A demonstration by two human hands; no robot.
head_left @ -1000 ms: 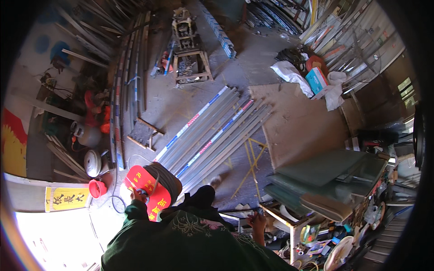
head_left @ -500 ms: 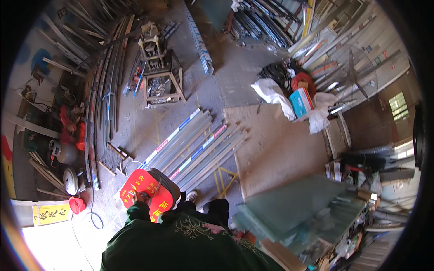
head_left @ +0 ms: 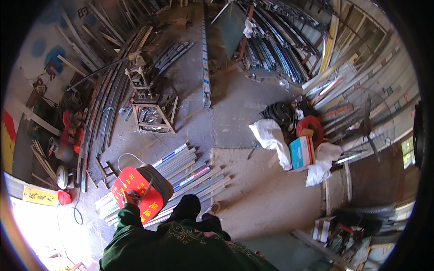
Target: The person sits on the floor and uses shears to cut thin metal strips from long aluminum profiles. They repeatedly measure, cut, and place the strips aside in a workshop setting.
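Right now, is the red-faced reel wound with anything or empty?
Wound: dark coils show behind the red face; how full, I cannot tell.

Red reel (head_left: pixel 136 184) bears yellow characters; yellow sign (head_left: pixel 40 195), dark ones.

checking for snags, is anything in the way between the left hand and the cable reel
Nothing visible is: the left hand is right on the cable reel, at the middle of its red side plate.

The floor (head_left: pixel 235 117) is viewed from the wearer's head, downward and ahead, through one wide fisheye lens; the green top (head_left: pixel 181 246) is seen nearest, the bars (head_left: pixel 271 54) far off.
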